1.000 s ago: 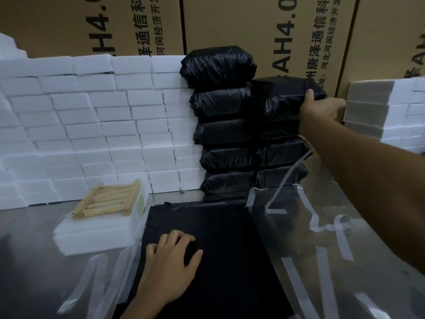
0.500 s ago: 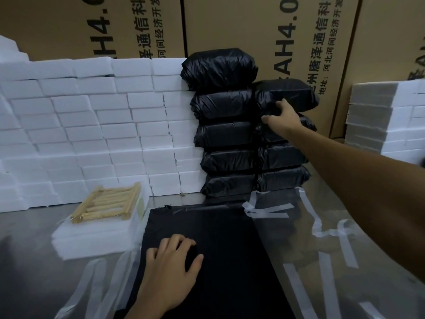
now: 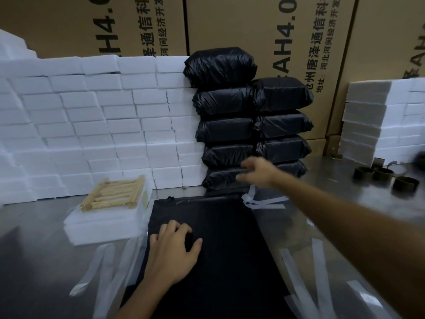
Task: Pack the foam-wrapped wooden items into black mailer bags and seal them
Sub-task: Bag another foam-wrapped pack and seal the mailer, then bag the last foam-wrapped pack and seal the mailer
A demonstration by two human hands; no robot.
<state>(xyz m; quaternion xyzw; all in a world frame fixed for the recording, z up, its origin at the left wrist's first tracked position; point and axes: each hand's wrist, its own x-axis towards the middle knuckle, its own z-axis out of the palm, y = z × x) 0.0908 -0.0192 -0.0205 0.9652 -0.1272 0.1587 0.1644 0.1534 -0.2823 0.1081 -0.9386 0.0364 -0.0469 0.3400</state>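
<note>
Wooden item (image 3: 113,194) on a white foam stack (image 3: 108,223), lying flat at the left of the steel table (image 3: 34,261), uncovered on top, just left of the flat black bag (image 3: 220,249). Left hand (image 3: 173,250) resting palm down on that bag near its left edge, fingers bent at the knuckles, thumb spread to the right, pressing rather than gripping. Right hand (image 3: 257,172) in the air above the bag's far edge, in front of the lowest packed bags (image 3: 250,125), blurred; fingers seemingly loose and spread, holding nothing, though the blur leaves that uncertain. Packed bags in two columns against the cartons (image 3: 253,24), five high on the left, four on the right. Wall of foam blocks (image 3: 92,125) to their left, touching the left column. Second foam pile (image 3: 379,120) at far right, with tape cores (image 3: 384,178) on the table in front. White strips (image 3: 264,201) beside the flat bag's far right corner, more along both its sides.
</note>
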